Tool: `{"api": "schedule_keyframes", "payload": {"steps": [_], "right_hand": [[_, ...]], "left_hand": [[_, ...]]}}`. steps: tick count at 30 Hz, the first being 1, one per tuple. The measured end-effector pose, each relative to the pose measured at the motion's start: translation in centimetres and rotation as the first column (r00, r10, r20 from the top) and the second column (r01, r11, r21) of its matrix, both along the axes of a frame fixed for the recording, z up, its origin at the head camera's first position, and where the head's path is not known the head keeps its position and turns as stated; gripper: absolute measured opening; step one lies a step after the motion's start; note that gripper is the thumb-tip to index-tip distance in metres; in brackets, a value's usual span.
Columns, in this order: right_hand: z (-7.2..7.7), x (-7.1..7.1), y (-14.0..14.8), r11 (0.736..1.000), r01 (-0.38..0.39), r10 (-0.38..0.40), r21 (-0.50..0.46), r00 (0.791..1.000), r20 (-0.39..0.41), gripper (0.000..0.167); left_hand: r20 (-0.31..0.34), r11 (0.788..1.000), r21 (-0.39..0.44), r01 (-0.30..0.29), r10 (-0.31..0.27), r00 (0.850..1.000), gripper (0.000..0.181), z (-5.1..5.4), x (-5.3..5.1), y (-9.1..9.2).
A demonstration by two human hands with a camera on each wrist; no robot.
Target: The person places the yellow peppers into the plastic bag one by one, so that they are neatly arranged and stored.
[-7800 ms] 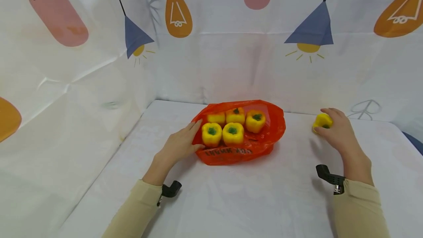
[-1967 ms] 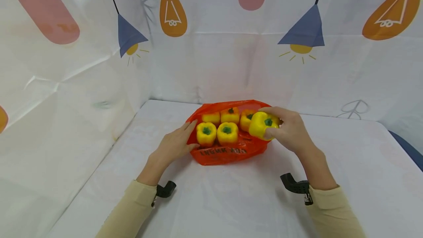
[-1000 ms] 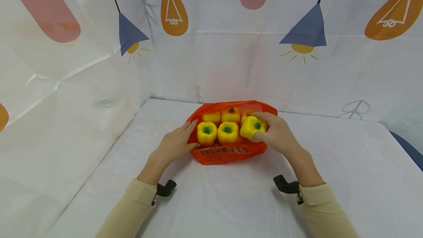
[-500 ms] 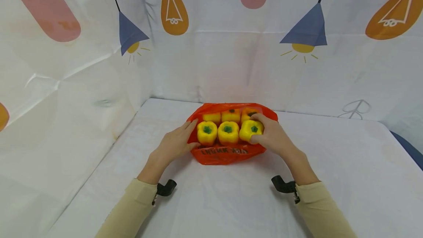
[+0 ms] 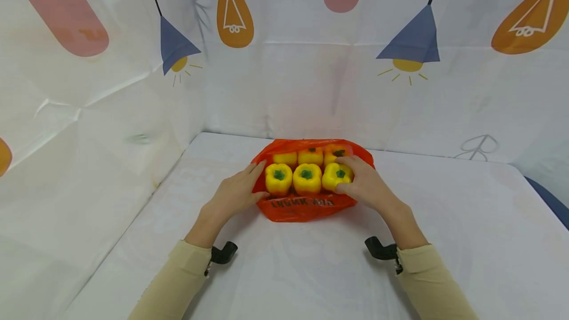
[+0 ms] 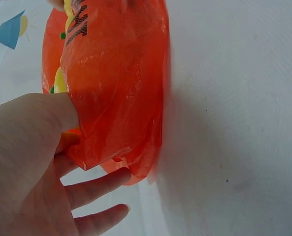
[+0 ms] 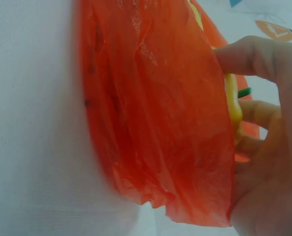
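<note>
A red plastic bag (image 5: 306,214) lies on the table with its mouth toward me. Several yellow bell peppers (image 5: 278,180) with green stems sit inside in two rows. At the bag's left rim, my left hand (image 5: 233,196) holds the edge; in the left wrist view the thumb reaches behind the front wall while two fingers extend loosely outside. My right hand (image 5: 371,184) holds the front-right bell pepper (image 5: 335,177) between thumb and fingers, inside the bag. In the right wrist view, the bag's front wall (image 7: 170,108) hides most of that pepper.
A white-covered table (image 5: 311,270) surrounds the bag. Behind and to the left hangs a pale sheet (image 5: 302,88) printed with lamps and bulbs. Each wrist carries a small black camera mount (image 5: 381,249).
My right hand has carried a bell pepper from the right side of the table leftward and down into the bag's front-right spot. My left hand has kept its place at the left rim.
</note>
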State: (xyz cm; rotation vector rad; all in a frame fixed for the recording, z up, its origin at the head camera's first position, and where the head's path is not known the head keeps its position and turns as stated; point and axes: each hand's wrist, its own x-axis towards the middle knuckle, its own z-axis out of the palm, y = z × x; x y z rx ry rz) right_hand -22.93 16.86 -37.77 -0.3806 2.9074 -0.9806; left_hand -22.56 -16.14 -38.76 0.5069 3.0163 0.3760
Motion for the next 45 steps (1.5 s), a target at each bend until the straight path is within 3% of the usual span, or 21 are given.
{"api": "schedule_keyframes", "payload": {"steps": [12,22,33,39,45], "right_hand": [[0.1,-0.1,0.2,1.000,-0.016,0.015,0.022,0.999,0.040,0.071],[0.5,-0.2,0.4,0.998,-0.020,0.022,0.058,0.999,-0.031,0.066],[1.6,0.4,0.6,0.990,-0.041,0.045,0.137,0.998,-0.031,0.063],[2.4,1.1,1.8,0.996,-0.050,0.058,0.073,0.992,-0.112,0.050],[3.2,1.8,3.6,1.000,-0.023,0.018,-0.022,0.984,-0.176,0.043]], "left_hand": [[0.008,1.000,0.008,-0.001,0.001,1.000,0.083,0.0,-0.1,0.1],[-0.002,1.000,0.004,0.002,-0.002,1.000,0.083,0.0,-0.2,0.0],[0.000,1.000,0.015,0.002,-0.002,1.000,0.083,0.1,-0.3,0.0],[-0.009,0.999,0.034,-0.007,0.007,1.000,0.083,0.2,-0.2,-0.3],[-0.013,1.000,0.030,-0.007,0.008,1.000,0.083,0.1,-0.2,-0.5]]}}
